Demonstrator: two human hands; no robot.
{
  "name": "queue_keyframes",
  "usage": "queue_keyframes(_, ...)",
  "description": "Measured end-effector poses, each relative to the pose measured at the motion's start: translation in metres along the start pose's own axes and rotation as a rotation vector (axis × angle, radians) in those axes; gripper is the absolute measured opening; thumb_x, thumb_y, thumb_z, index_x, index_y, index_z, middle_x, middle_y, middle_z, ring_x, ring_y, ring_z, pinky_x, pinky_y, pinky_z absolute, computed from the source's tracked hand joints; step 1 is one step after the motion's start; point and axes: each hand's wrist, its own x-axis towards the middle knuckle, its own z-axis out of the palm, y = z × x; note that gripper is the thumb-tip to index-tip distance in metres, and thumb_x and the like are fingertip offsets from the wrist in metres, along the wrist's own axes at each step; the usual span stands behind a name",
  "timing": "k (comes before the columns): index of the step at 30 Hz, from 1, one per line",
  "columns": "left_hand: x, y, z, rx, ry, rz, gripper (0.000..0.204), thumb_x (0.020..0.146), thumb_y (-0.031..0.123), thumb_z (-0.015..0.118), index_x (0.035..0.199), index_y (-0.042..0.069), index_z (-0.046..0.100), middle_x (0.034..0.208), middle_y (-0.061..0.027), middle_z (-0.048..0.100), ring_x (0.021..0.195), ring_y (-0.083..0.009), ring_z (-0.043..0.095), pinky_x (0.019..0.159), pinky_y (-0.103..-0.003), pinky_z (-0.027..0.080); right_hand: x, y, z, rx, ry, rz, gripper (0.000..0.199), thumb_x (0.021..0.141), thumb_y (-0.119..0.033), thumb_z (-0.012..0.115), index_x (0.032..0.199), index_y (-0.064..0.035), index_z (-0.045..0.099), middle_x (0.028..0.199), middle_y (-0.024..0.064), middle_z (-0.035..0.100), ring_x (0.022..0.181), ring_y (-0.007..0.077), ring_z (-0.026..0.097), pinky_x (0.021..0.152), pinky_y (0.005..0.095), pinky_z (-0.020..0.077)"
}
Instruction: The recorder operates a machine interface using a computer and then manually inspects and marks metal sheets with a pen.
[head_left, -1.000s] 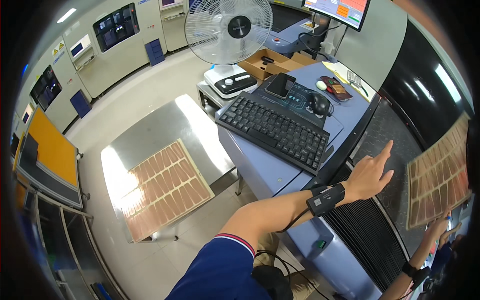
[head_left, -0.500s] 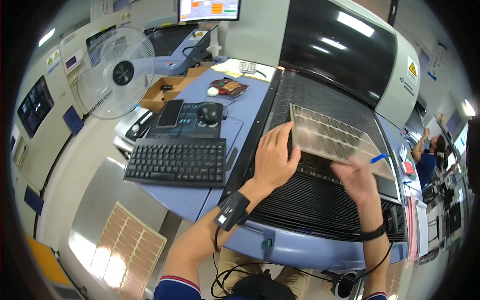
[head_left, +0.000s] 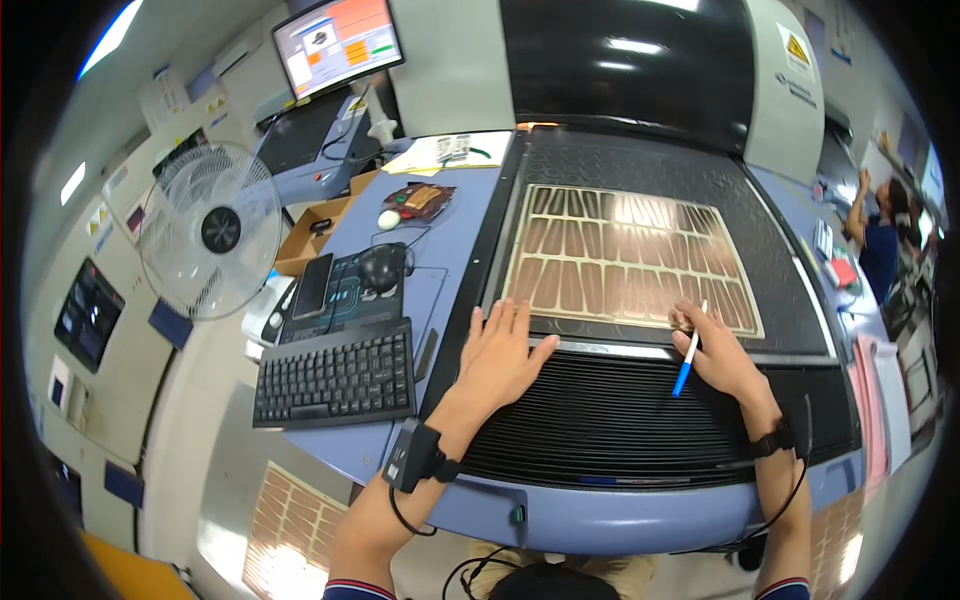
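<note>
A copper-coloured circuit-board panel [head_left: 622, 250] with rows of tapered pale-edged shapes lies flat on the machine's black bed [head_left: 790, 300]. At its near left corner my left hand [head_left: 495, 362] rests palm down, fingers stretched, holding nothing. My right hand [head_left: 722, 358] grips a white marker pen [head_left: 684, 378] with a blue end, which points toward me. The curled fingers of that hand are at the panel's near edge, close to its right corner; whether they touch it is hard to tell.
Black ribbed bellows [head_left: 590, 420] span the front of the machine. To the left are a keyboard [head_left: 335, 375], a mouse [head_left: 381, 268], a phone [head_left: 313, 287] and a standing fan [head_left: 220, 230]. Another patterned panel [head_left: 290, 520] lies lower left. A person [head_left: 880, 240] works far right.
The panel has gone from tilted, its near edge raised, to flat on the bed. My left hand has let go of it. The right hand has slowed from a blur, and the view has shifted.
</note>
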Motion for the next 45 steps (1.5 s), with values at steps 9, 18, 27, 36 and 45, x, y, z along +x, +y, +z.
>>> queue_keyframes(9,-0.007,0.016,-0.032,0.104,0.025,-0.042,0.045,0.096,0.041,0.066,0.115,0.0,0.065,0.099,-0.0224,0.072,0.1,-0.0416,0.066,0.096,-0.054,0.047,-0.029,-0.031,-0.013,-0.029,-0.18,0.041,0.058,0.097,-0.048,0.063,0.129,0.0012,0.058,0.122,0.0252,0.064,0.13,0.0585,0.047,0.118,0.0568,0.0347)
queue_keyframes(18,-0.002,0.0,-0.05,0.035,-0.011,-0.17,0.048,0.094,0.041,0.068,0.118,0.0,0.068,0.099,-0.0225,0.074,0.094,-0.0416,0.071,0.081,-0.048,0.055,-0.036,-0.029,0.006,-0.099,-0.06,-0.057,0.062,0.094,-0.048,0.068,0.128,0.0022,0.059,0.125,0.0288,0.06,0.128,0.051,0.05,0.11,0.0547,0.0425)
queue_keyframes(27,-0.157,-0.069,-0.115,0.251,0.494,-0.496,0.057,0.09,0.036,0.072,0.13,-0.003,0.063,0.12,-0.0257,0.068,0.112,-0.0415,0.063,0.099,-0.047,0.048,-0.039,-0.009,0.019,-0.176,-0.072,-0.145,0.063,0.097,-0.049,0.064,0.13,0.0044,0.055,0.135,0.0389,0.053,0.134,0.0616,0.042,0.115,0.0616,0.0351)
queue_keyframes(36,-0.195,-0.09,-0.094,0.241,0.558,-0.434,0.033,0.09,0.018,0.071,0.116,-0.003,0.071,0.101,-0.0172,0.074,0.096,-0.0364,0.066,0.088,-0.046,0.051,-0.045,-0.013,0.017,-0.073,-0.034,-0.158,0.054,0.096,-0.038,0.068,0.127,0.005,0.055,0.114,0.0356,0.061,0.116,0.0578,0.054,0.103,0.0611,0.0432)
queue_keyframes(45,-0.168,0.129,-0.029,-1.383,-0.107,-0.187,0.077,0.088,0.015,0.079,0.15,-0.002,0.038,0.14,-0.0257,0.056,0.126,-0.0338,0.06,0.109,-0.045,0.047,-0.01,-0.092,0.009,0.53,0.251,-0.143,0.043,0.1,-0.031,0.065,0.131,-0.0014,0.059,0.107,0.0235,0.071,0.1,0.0337,0.072,0.083,0.0422,0.0556)
